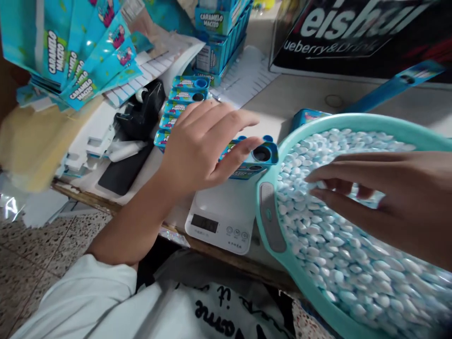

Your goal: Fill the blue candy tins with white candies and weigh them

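My right hand (381,193) is over a teal basin (268,216) full of small white and pale blue candies (339,249). Its thumb and forefinger pinch a candy (318,185). My left hand (208,141) is above a white kitchen scale (222,226), palm down, with thumb and fingers apart. Under its thumb, a blue candy box (250,170) with a round dark opening rests on the scale. The hand partly hides this box, and I cannot tell whether the thumb touches it. Behind my left hand lies a row of similar blue boxes (181,96).
Flat blue printed cartons (84,56) are piled at the left, near a black tape dispenser (144,108) and a dark phone-like slab (123,172). Stacked blue display boxes (213,52) stand behind. At the back right are a black printed box (353,42) and a blue strip (391,87).
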The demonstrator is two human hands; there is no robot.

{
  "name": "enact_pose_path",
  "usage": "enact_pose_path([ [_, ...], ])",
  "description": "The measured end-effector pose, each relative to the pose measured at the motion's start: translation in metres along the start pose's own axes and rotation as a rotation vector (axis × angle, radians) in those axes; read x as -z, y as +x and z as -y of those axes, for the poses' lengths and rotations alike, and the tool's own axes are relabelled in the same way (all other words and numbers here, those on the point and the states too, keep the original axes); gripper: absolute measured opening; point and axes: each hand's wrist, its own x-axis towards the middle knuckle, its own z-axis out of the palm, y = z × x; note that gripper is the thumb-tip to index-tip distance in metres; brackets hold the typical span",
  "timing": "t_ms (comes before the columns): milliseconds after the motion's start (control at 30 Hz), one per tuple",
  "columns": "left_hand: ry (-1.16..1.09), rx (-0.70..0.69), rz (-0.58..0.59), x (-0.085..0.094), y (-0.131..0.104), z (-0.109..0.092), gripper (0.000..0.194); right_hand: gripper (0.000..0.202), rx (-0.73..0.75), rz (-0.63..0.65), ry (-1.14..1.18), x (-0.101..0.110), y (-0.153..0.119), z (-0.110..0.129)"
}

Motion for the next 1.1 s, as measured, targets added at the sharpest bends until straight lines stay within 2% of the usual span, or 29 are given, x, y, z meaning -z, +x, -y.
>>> enact_pose_path([
  [100, 0.024, -0.013, -0.019, -0.003, -0.001, 0.001, 0.040, 0.030, 0.075, -0.055, -0.024, 0.010, 0.009, 0.014],
  [267, -0.031, -0.030, -0.087, -0.007, -0.001, 0.000, 0.030, 0.023, -0.058, -0.216, 0.079, 0.018, 0.024, 0.037],
  [367, -0.028, -0.032, -0.095, -0.007, 0.000, 0.000, 0.028, 0.026, -0.051, -0.268, 0.085, 0.015, 0.033, 0.044],
  [533, -0.049, -0.001, -0.100, -0.002, 0.000, 0.000, 0.035, 0.032, -0.007, -0.252, 0.069, 0.010, 0.044, 0.052],
  [700, -0.062, 0.041, -0.098, 0.000, -0.001, -0.003, 0.037, 0.036, 0.014, -0.239, 0.059, 0.014, 0.046, 0.059],
  [800, -0.063, 0.089, -0.100, 0.000, -0.002, -0.002, 0.039, 0.037, -0.040, -0.220, -0.015, 0.016, 0.039, 0.053],
  [900, -0.066, 0.120, -0.095, 0.001, -0.001, -0.001, 0.042, 0.037, -0.111, -0.204, -0.022, 0.017, 0.028, 0.036],
  [1033, -0.067, 0.138, -0.068, 0.005, 0.000, 0.000, 0.041, 0.038, -0.120, -0.049, 0.016, 0.018, 0.019, 0.016],
  [1100, -0.062, 0.141, -0.063, 0.005, 0.001, 0.000, 0.040, 0.037, -0.118, -0.014, 0.050, 0.020, 0.020, 0.012],
])
